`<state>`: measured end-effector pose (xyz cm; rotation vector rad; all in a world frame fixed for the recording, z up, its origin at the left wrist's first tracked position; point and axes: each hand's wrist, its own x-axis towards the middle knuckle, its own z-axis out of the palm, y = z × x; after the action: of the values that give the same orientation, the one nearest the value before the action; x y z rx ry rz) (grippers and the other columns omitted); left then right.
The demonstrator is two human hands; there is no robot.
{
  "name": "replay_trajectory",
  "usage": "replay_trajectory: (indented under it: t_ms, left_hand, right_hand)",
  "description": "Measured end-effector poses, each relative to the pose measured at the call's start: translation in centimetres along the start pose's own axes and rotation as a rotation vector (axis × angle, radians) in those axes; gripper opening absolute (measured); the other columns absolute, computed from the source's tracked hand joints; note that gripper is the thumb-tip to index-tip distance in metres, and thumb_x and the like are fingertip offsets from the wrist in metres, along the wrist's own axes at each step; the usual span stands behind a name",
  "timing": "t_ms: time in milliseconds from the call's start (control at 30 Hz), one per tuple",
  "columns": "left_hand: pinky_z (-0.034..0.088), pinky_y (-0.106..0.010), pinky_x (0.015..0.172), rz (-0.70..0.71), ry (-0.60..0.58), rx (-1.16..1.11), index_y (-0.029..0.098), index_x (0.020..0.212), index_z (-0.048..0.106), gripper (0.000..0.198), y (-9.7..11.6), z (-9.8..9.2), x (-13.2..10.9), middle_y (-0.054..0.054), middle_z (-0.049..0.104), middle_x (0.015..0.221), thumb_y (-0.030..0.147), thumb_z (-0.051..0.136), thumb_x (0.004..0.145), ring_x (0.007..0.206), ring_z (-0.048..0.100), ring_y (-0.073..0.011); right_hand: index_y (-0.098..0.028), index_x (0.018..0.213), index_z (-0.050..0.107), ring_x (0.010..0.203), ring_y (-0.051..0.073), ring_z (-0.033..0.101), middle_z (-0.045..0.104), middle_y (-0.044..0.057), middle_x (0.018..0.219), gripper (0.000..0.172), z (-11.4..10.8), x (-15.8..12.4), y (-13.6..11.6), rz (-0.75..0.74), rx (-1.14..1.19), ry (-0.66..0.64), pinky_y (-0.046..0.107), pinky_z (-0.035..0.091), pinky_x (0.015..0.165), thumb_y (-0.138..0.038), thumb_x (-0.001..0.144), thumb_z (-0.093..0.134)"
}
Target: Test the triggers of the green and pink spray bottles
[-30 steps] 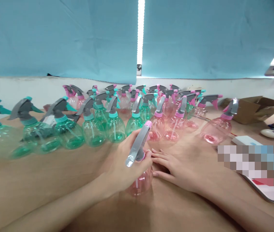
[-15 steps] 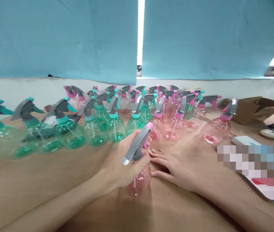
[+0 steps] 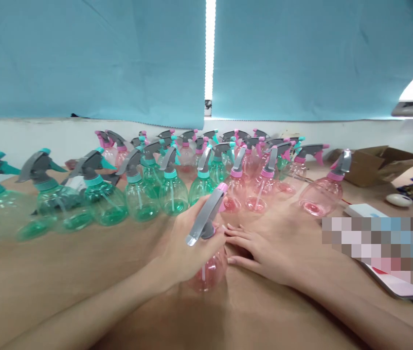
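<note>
My left hand [image 3: 184, 243] is wrapped round the neck of a pink spray bottle [image 3: 209, 272] with a grey trigger head, in the middle near me. The bottle stands about upright, its nozzle facing away. Just right of it, my right hand [image 3: 260, 253] is open, with its fingers stretched toward the bottle; whether the fingertips touch it I cannot tell. Beyond my left hand stands a row of green spray bottles [image 3: 175, 194]. Pink spray bottles [image 3: 256, 200] continue that row to the right.
Several more spray bottles crowd the back of the table [image 3: 63, 287] near the wall. Another pink spray bottle [image 3: 321, 197] stands apart at right. Farther right are an open cardboard box [image 3: 370, 167], a white mouse [image 3: 399, 200] and a white device [image 3: 365, 211] beside a blurred patch.
The view has turned slightly right, so things at the right sit a little farther left. Both hands and the held spray bottle keep nearly the same pose.
</note>
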<state>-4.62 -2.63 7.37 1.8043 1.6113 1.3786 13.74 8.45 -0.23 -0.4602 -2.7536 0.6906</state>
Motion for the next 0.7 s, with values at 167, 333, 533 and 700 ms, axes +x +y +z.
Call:
replay_trajectory:
  t_ms: [167,333,533,700]
  left_hand:
    - [0.044,-0.022,0.056,-0.02,0.013,0.001,0.026,0.121,0.053,0.043,-0.15,0.29,0.0,0.004,0.061,0.079,0.013,0.055,0.081,0.061,0.051,-0.0101]
    - [0.047,-0.025,0.06,-0.034,0.051,0.009,0.025,0.118,0.055,0.04,-0.15,0.59,0.06,0.002,0.064,0.086,0.014,0.057,0.079,0.065,0.058,-0.0121]
    - [0.05,-0.026,0.064,-0.023,0.069,-0.015,0.029,0.123,0.051,0.052,-0.02,0.74,-0.02,0.001,0.065,0.098,0.008,0.054,0.075,0.076,0.064,-0.0145]
    - [0.052,-0.029,0.072,-0.022,0.042,-0.07,0.029,0.13,0.048,0.058,0.02,0.75,0.12,-0.002,0.063,0.107,0.008,0.053,0.076,0.083,0.065,-0.016]
  right_hand:
    - [-0.02,0.138,0.052,0.139,0.027,0.037,0.048,0.011,0.146,0.057,0.02,0.04,0.13,-0.005,-0.026,-0.015,0.05,0.029,0.116,-0.056,0.094,0.046]
    - [-0.023,0.137,0.052,0.139,0.027,0.038,0.049,0.011,0.145,0.054,-0.07,0.03,-0.04,-0.02,-0.009,0.011,0.051,0.029,0.115,-0.055,0.094,0.049]
    - [-0.023,0.136,0.052,0.138,0.027,0.039,0.053,0.01,0.142,0.051,-0.02,0.26,-0.11,-0.036,-0.024,-0.003,0.051,0.031,0.114,-0.053,0.094,0.049]
    - [-0.026,0.134,0.054,0.132,0.029,0.046,0.055,0.008,0.14,0.048,-0.46,0.55,-0.35,-0.048,0.03,0.003,0.049,0.038,0.108,-0.051,0.093,0.053]
